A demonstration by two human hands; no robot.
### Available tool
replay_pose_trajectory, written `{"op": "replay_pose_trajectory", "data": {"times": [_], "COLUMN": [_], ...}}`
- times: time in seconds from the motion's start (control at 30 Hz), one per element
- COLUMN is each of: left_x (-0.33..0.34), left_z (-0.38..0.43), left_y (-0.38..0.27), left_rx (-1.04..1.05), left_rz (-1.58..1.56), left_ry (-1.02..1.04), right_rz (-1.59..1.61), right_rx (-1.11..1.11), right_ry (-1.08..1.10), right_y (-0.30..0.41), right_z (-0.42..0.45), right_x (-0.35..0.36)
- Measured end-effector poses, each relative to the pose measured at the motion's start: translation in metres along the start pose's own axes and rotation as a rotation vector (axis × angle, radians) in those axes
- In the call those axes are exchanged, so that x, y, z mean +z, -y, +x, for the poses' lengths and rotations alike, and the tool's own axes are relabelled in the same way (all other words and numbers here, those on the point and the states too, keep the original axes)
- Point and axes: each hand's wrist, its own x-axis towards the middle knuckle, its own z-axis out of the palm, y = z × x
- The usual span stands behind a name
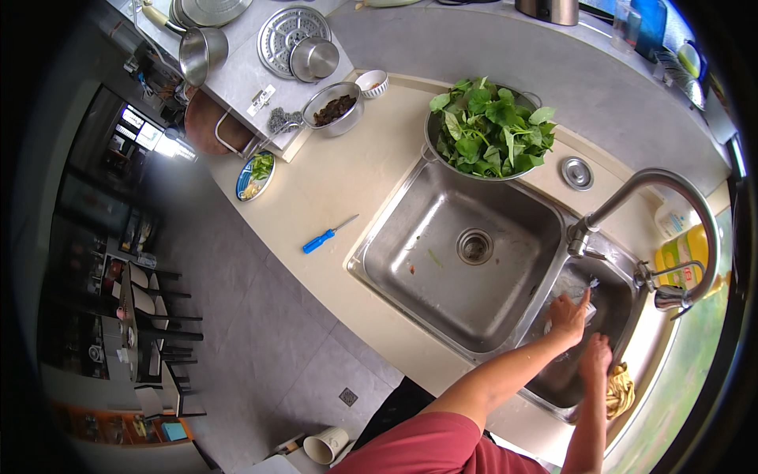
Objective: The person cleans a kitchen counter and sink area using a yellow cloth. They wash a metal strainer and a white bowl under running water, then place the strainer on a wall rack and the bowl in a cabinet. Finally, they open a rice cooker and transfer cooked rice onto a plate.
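Note:
My left hand (567,320) is over the small sink basin (610,311), with its index finger stretched out towards the far wall. Beside and partly beneath this hand lies a white object (590,312), mostly covered, so its kind and whether I hold it are unclear. Just past the fingertip is a small whitish scrap or splash (594,283). My right hand (596,354) hangs over the same basin, nearer to me, fingers bent downward; their tips are hidden. A curved metal faucet (657,178) arches over the basin's far side.
The large steel basin (438,296) holds a few scraps. Behind it stands a pot of leafy greens (488,133). A blue-handled screwdriver (320,242) lies on the counter, left of the sink. A yellow cloth (620,392) and a yellow bottle (681,252) are at right.

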Motion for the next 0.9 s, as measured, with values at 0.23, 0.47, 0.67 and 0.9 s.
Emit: {"op": "replay_pose_trajectory", "data": {"times": [0.23, 0.47, 0.67, 0.9], "left_x": [-0.023, -0.059, -0.049, -0.108], "left_z": [-0.018, -0.057, -0.052, -0.072], "left_y": [-0.006, -0.007, -0.015, -0.016], "left_rx": [0.431, 0.67, 0.88, 0.787], "left_rz": [0.465, 0.125, 0.151, -0.371], "left_ry": [-0.217, 0.051, -0.061, -0.112], "right_rz": [1.21, 0.646, 0.374, 0.815], "right_rx": [-0.113, -0.22, -0.099, -0.268], "right_ry": [0.133, -0.324, -0.402, -0.366], "right_y": [0.024, 0.079, 0.057, 0.023], "right_z": [-0.041, -0.081, -0.028, -0.009], "right_x": [-0.032, -0.198, -0.155, -0.149]}}
